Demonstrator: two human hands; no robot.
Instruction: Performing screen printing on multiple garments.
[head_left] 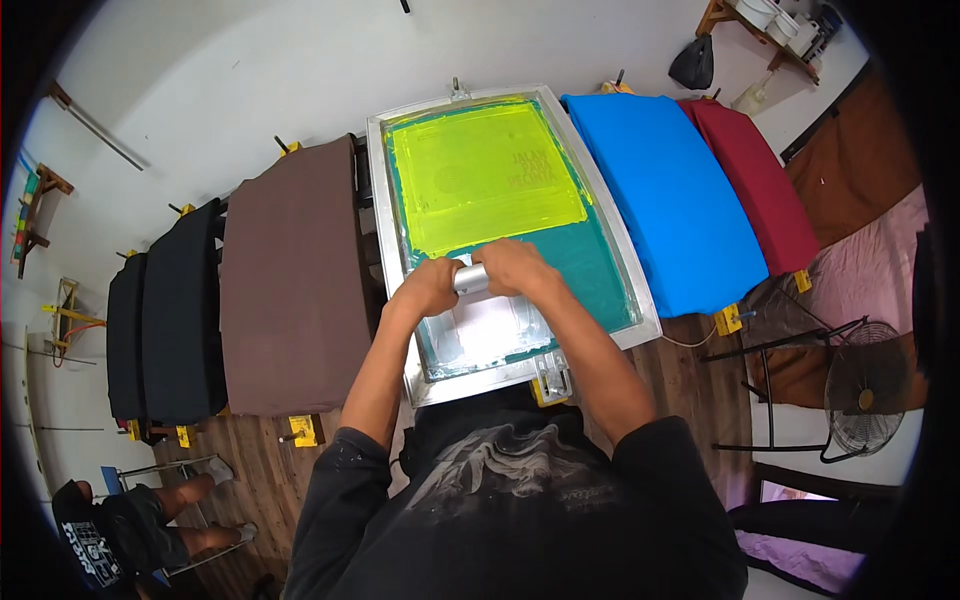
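An aluminium screen-printing frame holds a green mesh with a yellow-green upper area bearing faint lettering. My left hand and my right hand grip a silver squeegee handle over the lower part of the screen, fingers wrapped round it at either side. Below the handle lies a patch of white ink. Both forearms come up from the bottom, in dark short sleeves. The squeegee's blade is mostly hidden.
Platens with black, brown, blue and red fabric flank the screen. A standing fan is at right, a wall shelf with containers upper right. Another person sits at lower left.
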